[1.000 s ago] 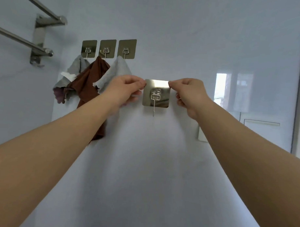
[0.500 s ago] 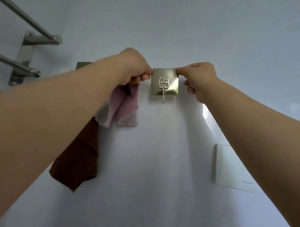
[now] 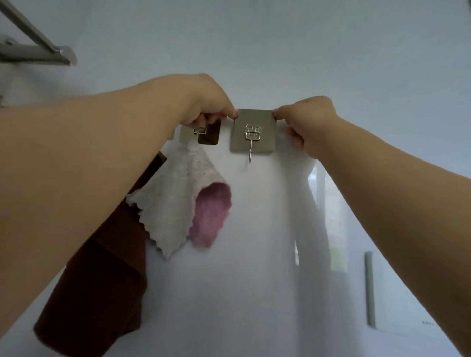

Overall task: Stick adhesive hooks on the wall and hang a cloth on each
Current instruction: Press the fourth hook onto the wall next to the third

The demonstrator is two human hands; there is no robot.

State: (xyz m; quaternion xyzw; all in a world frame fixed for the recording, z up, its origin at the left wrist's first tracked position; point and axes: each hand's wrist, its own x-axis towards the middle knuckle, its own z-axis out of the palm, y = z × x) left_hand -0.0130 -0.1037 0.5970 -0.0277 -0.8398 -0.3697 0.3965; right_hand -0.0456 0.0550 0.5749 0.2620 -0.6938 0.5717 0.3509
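Note:
A square metallic adhesive hook [image 3: 253, 131] with a wire hanger sits against the white wall [image 3: 253, 259]. My left hand [image 3: 207, 102] pinches its top left corner and my right hand [image 3: 306, 119] pinches its top right corner. Just to its left another adhesive hook [image 3: 208, 134] is stuck on the wall, partly hidden by my left hand. From it hangs a grey and pink cloth [image 3: 180, 203]. A brown cloth [image 3: 97, 293] hangs further left, behind my left forearm, its hook hidden.
A metal towel rack [image 3: 33, 51] juts from the wall at the upper left. A white switch plate [image 3: 401, 293] is fixed on the wall at the lower right.
Both hands have carried the hook up and in line with the hooks on the wall, right beside the nearest one. The view has closed in on the wall and tilted upward.

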